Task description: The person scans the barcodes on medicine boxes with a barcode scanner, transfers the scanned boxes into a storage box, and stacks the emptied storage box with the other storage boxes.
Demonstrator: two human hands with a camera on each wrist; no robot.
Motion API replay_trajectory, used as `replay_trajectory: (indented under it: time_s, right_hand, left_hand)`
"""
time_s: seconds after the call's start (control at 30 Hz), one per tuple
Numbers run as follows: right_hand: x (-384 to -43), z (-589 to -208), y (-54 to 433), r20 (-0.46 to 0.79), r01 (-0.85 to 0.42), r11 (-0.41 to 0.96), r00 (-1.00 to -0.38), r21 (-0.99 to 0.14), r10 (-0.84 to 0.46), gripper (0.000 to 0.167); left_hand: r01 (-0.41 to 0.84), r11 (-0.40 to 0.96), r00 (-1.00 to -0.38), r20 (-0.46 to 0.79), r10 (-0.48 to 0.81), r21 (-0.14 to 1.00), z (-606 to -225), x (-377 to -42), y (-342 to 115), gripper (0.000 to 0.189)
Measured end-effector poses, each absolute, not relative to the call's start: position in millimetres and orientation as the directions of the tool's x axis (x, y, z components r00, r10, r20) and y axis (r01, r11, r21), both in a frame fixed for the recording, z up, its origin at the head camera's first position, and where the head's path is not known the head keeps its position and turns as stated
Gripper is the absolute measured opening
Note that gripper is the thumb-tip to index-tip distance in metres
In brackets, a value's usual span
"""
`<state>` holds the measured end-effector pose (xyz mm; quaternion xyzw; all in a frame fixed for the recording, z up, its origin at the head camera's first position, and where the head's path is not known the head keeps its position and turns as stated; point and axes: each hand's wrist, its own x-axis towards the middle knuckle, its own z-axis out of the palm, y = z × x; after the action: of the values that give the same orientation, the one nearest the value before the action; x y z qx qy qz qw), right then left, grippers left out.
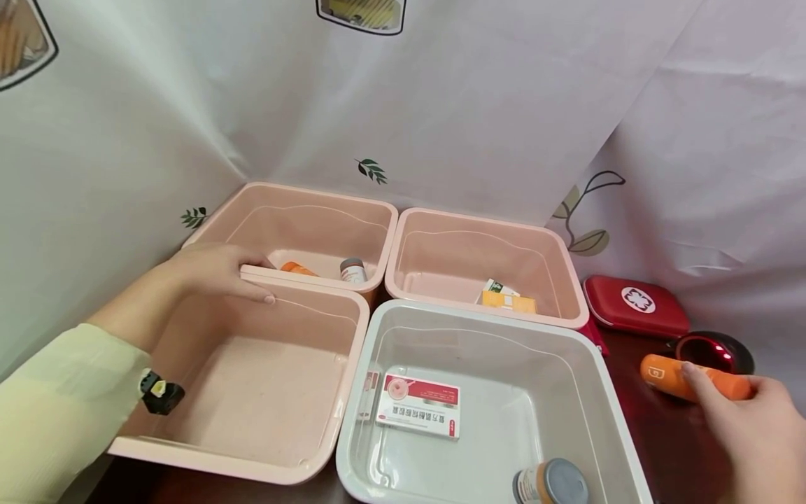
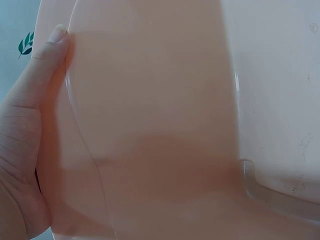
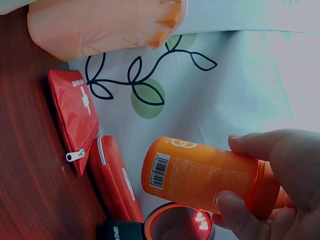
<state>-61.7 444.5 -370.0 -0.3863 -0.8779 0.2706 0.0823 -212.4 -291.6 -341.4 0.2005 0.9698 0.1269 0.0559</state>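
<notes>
In the head view my right hand [image 1: 755, 413] grips an orange bottle [image 1: 670, 376] by one end, tilted above the dark table at the right. The right wrist view shows a barcode label [image 3: 159, 170] near the bottle's far end, with fingers and thumb round the cap end. My left hand [image 1: 217, 271] holds the back rim of the front left pink bin [image 1: 302, 297]. Its thumb [image 2: 57, 37] lies along the inner side of that rim, while the other fingers pass behind it and are mostly hidden.
Beside it stands a grey bin [image 1: 478, 315] with a red-and-white medicine box [image 1: 418, 406] and a grey-lidded bottle [image 1: 563, 483]. The back left pink bin [image 1: 315, 199] contains two bottles; the back right pink bin [image 1: 478, 218] holds small boxes. A red case [image 1: 636, 304] and black scanner [image 1: 743, 353] are right.
</notes>
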Motion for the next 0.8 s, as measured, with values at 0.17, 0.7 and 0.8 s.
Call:
replay_trajectory:
  time_s: [0.17,0.7,0.8]
  right_hand:
    - [-61.2,-370.6,445.5,-0.053,0.633,0.570,-0.692,-0.524,0.720,0.103]
    - [-63.6,-374.2,430.4,0.530,0.156,0.783,-0.655,-0.602,0.538,0.069]
    - [-69.2,-376.3,421.1,0.661,0.010,0.835,-0.607,-0.550,0.442,0.063]
  left_hand:
    - [0.383,0.884,-0.910,-0.054,0.411,0.268,-340.5,-212.2,-291.1,0.067]
    - [0.389,0.880,-0.906,-0.060,0.419,0.273,-340.1,-214.3,-286.8,0.067]
    - [0.387,0.879,-0.907,-0.054,0.417,0.279,-339.0,-211.4,-289.7,0.065]
